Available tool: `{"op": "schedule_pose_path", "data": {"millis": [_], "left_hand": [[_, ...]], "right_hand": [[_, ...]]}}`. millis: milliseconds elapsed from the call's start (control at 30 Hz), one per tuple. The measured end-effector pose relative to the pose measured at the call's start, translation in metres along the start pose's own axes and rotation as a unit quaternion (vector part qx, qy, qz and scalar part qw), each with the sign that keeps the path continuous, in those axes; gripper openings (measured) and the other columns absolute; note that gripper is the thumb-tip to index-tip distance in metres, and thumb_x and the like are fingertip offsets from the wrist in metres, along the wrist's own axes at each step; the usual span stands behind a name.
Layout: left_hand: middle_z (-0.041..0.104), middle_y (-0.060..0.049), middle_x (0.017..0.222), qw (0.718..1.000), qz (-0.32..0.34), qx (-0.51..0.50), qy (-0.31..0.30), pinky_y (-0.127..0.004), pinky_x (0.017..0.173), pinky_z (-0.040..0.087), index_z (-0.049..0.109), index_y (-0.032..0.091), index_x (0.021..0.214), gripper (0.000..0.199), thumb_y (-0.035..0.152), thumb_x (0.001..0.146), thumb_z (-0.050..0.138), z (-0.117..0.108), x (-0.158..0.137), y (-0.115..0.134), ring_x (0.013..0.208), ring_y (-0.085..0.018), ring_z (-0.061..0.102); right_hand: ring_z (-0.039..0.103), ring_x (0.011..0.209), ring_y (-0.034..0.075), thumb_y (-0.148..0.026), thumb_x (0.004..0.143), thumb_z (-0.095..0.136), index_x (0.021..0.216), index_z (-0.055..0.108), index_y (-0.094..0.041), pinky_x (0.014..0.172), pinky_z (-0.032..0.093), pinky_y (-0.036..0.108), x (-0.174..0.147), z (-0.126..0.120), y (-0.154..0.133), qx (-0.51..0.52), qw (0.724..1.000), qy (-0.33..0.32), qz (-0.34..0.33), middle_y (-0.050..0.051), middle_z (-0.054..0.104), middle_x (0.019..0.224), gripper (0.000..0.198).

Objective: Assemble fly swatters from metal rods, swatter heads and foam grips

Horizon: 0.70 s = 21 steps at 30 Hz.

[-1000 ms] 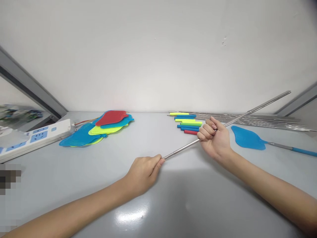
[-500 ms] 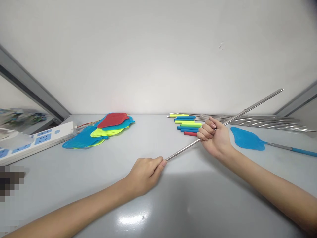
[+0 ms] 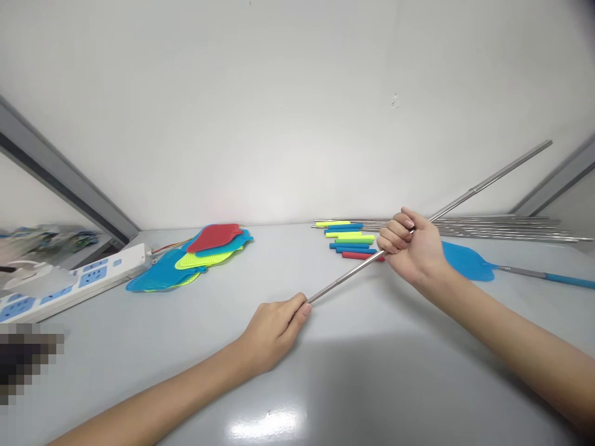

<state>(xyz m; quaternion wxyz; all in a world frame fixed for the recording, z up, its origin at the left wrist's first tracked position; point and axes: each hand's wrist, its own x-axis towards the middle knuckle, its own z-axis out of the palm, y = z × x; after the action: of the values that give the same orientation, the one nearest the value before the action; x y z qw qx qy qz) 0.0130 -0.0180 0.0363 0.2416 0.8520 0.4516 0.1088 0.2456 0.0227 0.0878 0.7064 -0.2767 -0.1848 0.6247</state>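
A shiny telescopic metal rod (image 3: 353, 272) slants up to the right across both my hands, held above the table. My left hand (image 3: 279, 328) is closed round its lower end, the thumb lying along it. Higher up, my right hand (image 3: 413, 244) wraps its fingers round the rod, palm turned toward me. Behind my right wrist lies a blue fly swatter (image 3: 469, 260) with a metal shaft and blue grip, partly hidden. Short yellow, green, blue and red grip tubes (image 3: 351, 241) lie left of my right hand.
Several thin metal rods (image 3: 515, 229) lie along the wall at the back right. At the left is a pile of red, blue and yellow swatter heads (image 3: 214, 238). A white power strip (image 3: 116, 266) with a plug stands beside it on the grey table (image 3: 260, 266).
The rod is drawn out longer, its far end now higher and further right. My right hand has shifted slightly right and up; my left hand stays on the lower end. The view has tilted slightly.
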Motion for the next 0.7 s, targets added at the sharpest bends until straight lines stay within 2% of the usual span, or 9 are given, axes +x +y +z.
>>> {"op": "schedule_pose_path", "data": {"millis": [300,700], "left_hand": [[0.035,0.006,0.050,1.000,-0.004,0.019,-0.002,-0.021,0.047,0.028,0.030,0.019,0.063,0.032,0.035,0.088,0.018,0.002,0.001,-0.002,0.045,-0.010,0.037],[0.037,0.005,0.050,0.998,0.020,0.063,-0.010,-0.021,0.047,0.027,0.030,0.018,0.060,0.034,0.033,0.088,0.018,0.007,0.000,-0.010,0.045,-0.010,0.038]], "right_hand": [[0.012,0.035,0.007,-0.018,0.074,0.039,0.053,0.020,-0.018,0.031,0.016,0.020,0.005,0.001,-0.018,-0.003,1.000,0.008,-0.001,-0.007,0.010,0.043,0.028],[0.011,0.036,0.006,-0.019,0.074,0.041,0.053,0.023,-0.018,0.031,0.015,0.020,0.001,0.002,-0.006,-0.030,0.999,-0.010,-0.015,-0.007,0.008,0.045,0.028]]}}
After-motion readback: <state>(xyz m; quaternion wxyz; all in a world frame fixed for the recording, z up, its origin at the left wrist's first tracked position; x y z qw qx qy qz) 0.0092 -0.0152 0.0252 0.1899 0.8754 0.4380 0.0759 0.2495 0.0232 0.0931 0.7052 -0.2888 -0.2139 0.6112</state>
